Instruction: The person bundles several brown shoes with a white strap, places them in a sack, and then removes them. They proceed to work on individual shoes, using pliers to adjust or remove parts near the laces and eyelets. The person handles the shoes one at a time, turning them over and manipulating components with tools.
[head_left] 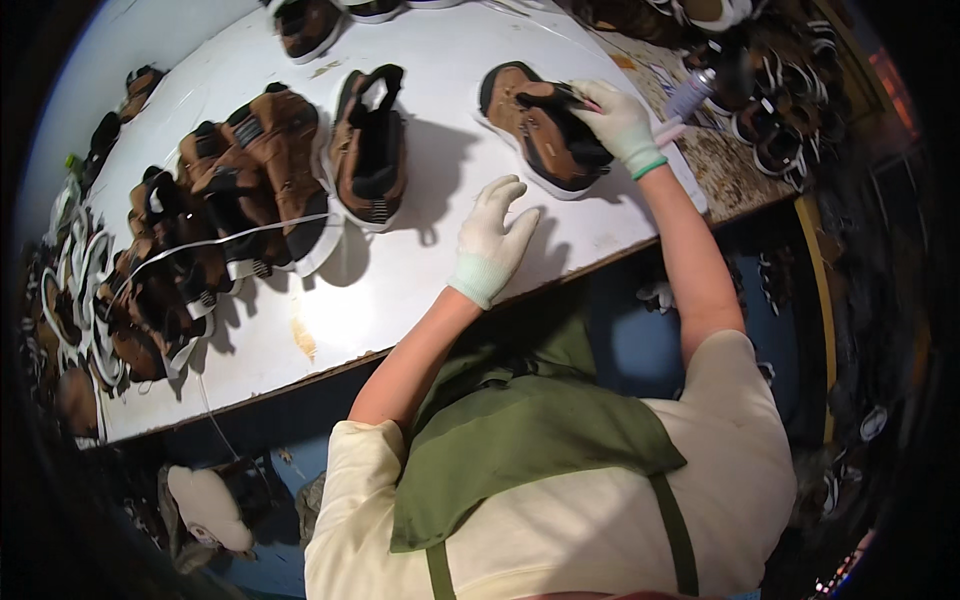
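A brown and black shoe (pixel 545 135) with a white sole lies on the white tabletop (pixel 430 275), toward the right. My right hand (pixel 615 120), in a pale glove with a green cuff, closes on the upper edge by its opening. Something small and pinkish shows at those fingertips, too small to name. My left hand (pixel 492 235), gloved too, hovers near the table's front edge, fingers apart and holding nothing. It is nearest to that shoe but separate from it. Left of it stands another brown and black shoe (pixel 370 150), its loop-like top part raised.
Several brown shoes (pixel 265 165) crowd the table's left side, with a white cord (pixel 225 238) across them. More shoes (pixel 305 28) sit at the far edge. A spray can (pixel 690 92) stands on the worn board at right, near heaped shoes (pixel 785 110).
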